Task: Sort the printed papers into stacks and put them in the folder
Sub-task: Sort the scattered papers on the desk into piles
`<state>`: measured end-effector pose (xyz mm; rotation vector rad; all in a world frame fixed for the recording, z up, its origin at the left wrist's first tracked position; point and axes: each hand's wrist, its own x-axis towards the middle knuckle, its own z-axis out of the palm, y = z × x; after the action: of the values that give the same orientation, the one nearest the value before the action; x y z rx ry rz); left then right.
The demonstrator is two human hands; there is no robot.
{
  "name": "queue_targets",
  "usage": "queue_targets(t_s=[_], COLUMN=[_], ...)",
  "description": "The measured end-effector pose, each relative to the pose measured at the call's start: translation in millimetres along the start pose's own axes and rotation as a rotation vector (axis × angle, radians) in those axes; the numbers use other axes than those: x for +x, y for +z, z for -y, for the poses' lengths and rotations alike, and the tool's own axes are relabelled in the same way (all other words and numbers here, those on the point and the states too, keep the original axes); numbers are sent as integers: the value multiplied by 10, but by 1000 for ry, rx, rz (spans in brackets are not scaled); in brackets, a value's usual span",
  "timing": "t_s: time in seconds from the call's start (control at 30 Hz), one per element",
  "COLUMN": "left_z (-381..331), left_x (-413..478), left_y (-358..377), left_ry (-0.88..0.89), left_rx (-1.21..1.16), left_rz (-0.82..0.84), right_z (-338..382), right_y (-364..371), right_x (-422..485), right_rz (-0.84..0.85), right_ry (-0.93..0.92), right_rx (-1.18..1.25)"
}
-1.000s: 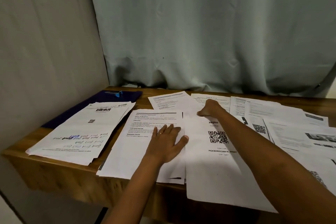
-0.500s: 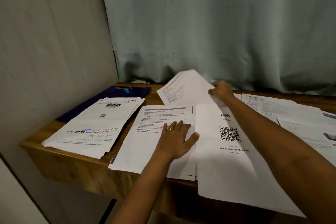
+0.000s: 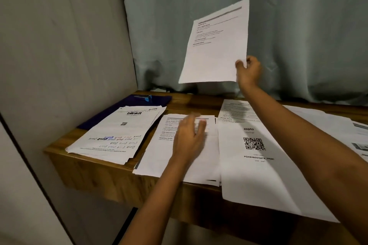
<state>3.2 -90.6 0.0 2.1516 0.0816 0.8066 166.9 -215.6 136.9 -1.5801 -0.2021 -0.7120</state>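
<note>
A: On the wooden desk (image 3: 111, 173), pushed into a corner, papers cover most of the top. A plain grey wall runs along the left, and a pale grey-green curtain (image 3: 298, 36) hangs behind the far edge.

B: And the folder?

A: The dark blue folder (image 3: 127, 105) lies flat at the far left, with a blue clip (image 3: 147, 97) at its far end. The blinkit stack (image 3: 119, 135) lies partly over it, with a small QR code and handwritten lines on the top sheet.

B: What else lies there?

A: Just right of that, a middle stack (image 3: 159, 157) of text pages overhangs the near edge. Next to it is a zepto sheet (image 3: 256, 173) with a large QR code, also hanging over the edge. More printed pages (image 3: 334, 127) spread to the far right.

B: The hands?

A: The right hand (image 3: 249, 71) is raised before the curtain, pinching the lower right corner of a single printed sheet (image 3: 215, 49), held upright, text in its upper half. The left hand (image 3: 189, 139) is blurred, fingers spread wide and empty, over the middle stack; I cannot tell whether it touches.
</note>
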Motion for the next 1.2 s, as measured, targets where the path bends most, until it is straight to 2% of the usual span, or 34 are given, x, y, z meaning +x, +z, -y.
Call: queue_targets(t_s=[0.17, 0.3, 0.43, 0.53, 0.73, 1.0, 1.2], left_z=[-102, 67, 391, 617, 1018, 1325, 1415], left_x=[49, -51, -182, -278, -449, -503, -397], left_y=[-580, -1020, -1341, -1504, -1655, -1752, -1824], left_ry=[92, 61, -27, -27, -63, -223, -256], left_rx=[-82, 43, 200, 323, 476, 637, 687], left_rz=[-375, -497, -428, -380, -205, 35, 144], right_z=[72, 141, 173, 218, 292, 210, 209], right_y=[296, 571, 866, 1009, 1201, 1334, 1352], right_x=[-430, -1000, -1586, -1978, -2528, -2833, -2855], right_rz=[73, 208, 345, 441, 665, 804, 836], right_ry=[234, 324, 401, 427, 315, 233, 204], right_rx=[40, 28, 28, -16, -252, -447, -535])
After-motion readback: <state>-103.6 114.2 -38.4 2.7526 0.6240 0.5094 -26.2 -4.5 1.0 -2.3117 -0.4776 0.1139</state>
